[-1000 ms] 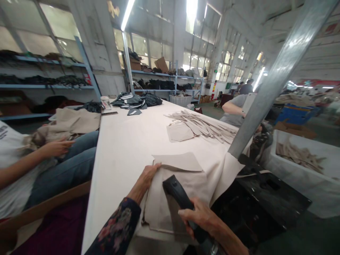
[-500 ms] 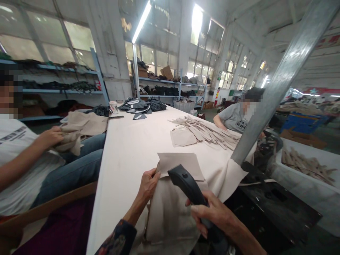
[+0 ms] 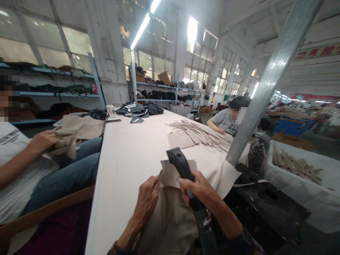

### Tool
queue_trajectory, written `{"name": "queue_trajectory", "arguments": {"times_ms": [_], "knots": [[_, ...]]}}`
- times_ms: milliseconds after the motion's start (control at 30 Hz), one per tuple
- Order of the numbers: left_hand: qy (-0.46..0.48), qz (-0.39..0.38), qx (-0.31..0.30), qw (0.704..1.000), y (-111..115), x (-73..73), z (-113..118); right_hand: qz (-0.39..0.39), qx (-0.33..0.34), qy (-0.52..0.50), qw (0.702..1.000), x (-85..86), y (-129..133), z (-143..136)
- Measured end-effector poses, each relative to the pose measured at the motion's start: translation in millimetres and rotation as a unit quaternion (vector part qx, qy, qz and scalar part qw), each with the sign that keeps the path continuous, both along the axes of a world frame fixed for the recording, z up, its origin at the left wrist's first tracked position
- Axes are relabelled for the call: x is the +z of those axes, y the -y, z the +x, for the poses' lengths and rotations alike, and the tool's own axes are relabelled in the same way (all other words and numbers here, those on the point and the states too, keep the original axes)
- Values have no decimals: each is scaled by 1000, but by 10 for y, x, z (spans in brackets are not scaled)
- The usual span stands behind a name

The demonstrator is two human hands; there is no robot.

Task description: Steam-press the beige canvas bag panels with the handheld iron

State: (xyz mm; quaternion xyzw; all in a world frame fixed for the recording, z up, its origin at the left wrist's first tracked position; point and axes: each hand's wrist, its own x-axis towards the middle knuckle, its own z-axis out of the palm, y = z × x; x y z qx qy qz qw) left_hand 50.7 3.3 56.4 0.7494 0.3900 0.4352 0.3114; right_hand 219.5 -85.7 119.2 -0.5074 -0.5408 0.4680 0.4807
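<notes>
- At the near end of the counter (image 3: 119,170), the beige cloth (image 3: 171,216) lies between my two hands, its lower part stretching towards me.
- As I judge it, the cloth could slip or crease, because I see only its left edge gripped and the right side looks free.
- A low dip of the black tool (image 3: 186,166) could snag the upper flap; its head is over that part, and I can't tell whether they touch.
- A wide swing of the tool might also catch the loose cover cloth (image 3: 228,177) beside the metal post (image 3: 255,95).
- My left hand (image 3: 147,196) has its fingers drawn together, pinching the cloth's edge between thumb and fingers.
- My right hand (image 3: 203,189) has its fingers curled around the tool's handle, thumb across it; I can't tell whether they press any switch.
</notes>
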Motion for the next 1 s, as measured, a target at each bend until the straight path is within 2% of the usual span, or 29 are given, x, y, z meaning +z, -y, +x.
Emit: {"name": "queue_trajectory", "arguments": {"times_ms": [100, 200, 267, 333, 400, 433, 467, 500, 533, 600, 700, 767, 800, 867, 1000], "knots": [[-12, 26, 52, 998, -126, 308, -191, -6, -35, -32, 999, 45, 137, 118], [-37, 101, 141, 984, -266, 788, -434, -38, -53, -36, 997, 38, 314, 232], [-67, 219, 208, 951, -295, 1148, -565, -60, -52, -37, 996, -11, 417, 284], [-92, 350, 244, 900, -257, 1445, -622, -74, -47, -47, 995, -88, 497, 316], [-132, 442, 248, 852, -183, 1576, -583, -84, -42, -55, 994, -176, 557, 333], [-165, 472, 234, 834, -149, 1553, -532, -91, -40, -55, 994, -219, 583, 340], [-206, 489, 210, 821, -125, 1464, -465, -99, -38, -53, 993, -260, 609, 346], [-254, 496, 178, 811, -111, 1312, -390, -108, -34, -50, 992, -299, 635, 354], [-307, 490, 137, 804, -106, 1104, -313, -118, -30, -48, 991, -337, 663, 363], [-400, 442, 65, 800, -103, 578, -175, -137, -21, -48, 989, -415, 722, 385], [-460, 341, -20, 820, -51, -221, -68, -158, -8, -44, 987, -530, 811, 420], [-435, 290, -31, 852, 5, -582, -72, -169, -2, -41, 985, -591, 857, 432], [-411, 274, -31, 869, 27, -693, -91, -176, 0, -42, 983, -615, 871, 432], [-356, 258, -31, 898, 44, -800, -145, -192, -1, -47, 980, -648, 880, 421], [-291, 242, -41, 925, 0, -813, -219, -223, -13, -49, 974, -685, 808, 372]]}}
